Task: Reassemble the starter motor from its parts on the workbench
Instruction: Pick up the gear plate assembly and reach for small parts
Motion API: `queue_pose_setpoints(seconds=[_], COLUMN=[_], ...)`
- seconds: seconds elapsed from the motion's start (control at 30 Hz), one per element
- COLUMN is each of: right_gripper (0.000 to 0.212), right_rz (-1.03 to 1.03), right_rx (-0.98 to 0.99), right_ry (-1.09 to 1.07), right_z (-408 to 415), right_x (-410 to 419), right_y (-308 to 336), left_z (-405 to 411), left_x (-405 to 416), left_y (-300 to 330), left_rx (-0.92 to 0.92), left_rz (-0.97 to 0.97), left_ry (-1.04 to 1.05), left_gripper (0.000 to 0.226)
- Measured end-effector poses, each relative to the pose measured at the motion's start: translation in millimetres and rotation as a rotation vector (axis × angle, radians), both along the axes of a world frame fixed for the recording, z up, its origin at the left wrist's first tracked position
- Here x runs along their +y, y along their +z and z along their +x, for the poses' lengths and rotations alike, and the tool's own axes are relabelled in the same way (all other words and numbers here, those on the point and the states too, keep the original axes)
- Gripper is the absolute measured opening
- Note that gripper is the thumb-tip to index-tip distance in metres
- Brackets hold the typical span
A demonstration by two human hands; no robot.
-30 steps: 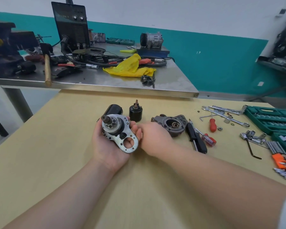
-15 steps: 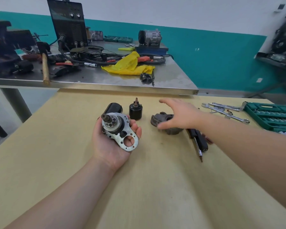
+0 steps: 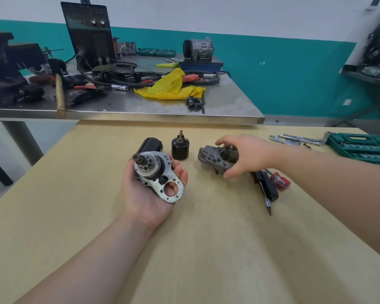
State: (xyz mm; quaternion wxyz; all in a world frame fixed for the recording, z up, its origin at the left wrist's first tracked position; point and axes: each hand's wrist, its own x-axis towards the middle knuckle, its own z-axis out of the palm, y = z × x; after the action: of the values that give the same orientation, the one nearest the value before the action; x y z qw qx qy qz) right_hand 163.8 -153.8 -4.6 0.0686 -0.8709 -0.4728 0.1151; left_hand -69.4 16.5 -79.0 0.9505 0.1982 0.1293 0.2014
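Bench (image 3: 206, 249), pale yellow wood, carries all task parts. Left hand (image 3: 149, 194), palm up, cradles the black starter motor body with silver mounting plate and pinion shaft (image 3: 156, 170), fingers curled under the plate. Black-handled screwdriver (image 3: 266, 187) and red-handled screwdriver (image 3: 280, 181) lie side by side, just right of it. Right hand (image 3: 244, 156) grips the grey cast-metal nose housing (image 3: 215, 159) resting on the bench. Black cylindrical solenoid (image 3: 180, 149) stands upright between the hands. Green plastic socket case (image 3: 360, 145), open, holds rows of sockets. Steel bench (image 3: 140, 102) beyond bears a yellow cloth (image 3: 171, 88).
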Motion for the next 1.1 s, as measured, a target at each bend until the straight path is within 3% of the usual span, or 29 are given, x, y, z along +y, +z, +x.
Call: queue_pose_setpoints(seconds=[0.17, 0.33, 0.5, 1.1], right_gripper=[0.084, 0.077, 0.091, 0.101], right_rz=[0.060, 0.219, 0.300, 0.100], right_rx=[0.086, 0.214, 0.149, -0.056], right_ry=[-0.016, -0.112, -0.249, -0.367], right_z=[5, 21, 42, 83], right_x=[-1, 2, 14, 46], right_y=[41, 73, 73, -20], left_z=[0, -1, -3, 3], left_x=[-1, -2, -3, -6], left_y=[0, 1, 1, 2], left_rx=[-0.001, 0.007, 0.018, 0.035], left_rz=[-0.004, -0.004, -0.018, -0.046], left_ry=[-0.001, 0.011, -0.003, -0.094], left_gripper=[0.059, 0.058, 0.059, 0.065])
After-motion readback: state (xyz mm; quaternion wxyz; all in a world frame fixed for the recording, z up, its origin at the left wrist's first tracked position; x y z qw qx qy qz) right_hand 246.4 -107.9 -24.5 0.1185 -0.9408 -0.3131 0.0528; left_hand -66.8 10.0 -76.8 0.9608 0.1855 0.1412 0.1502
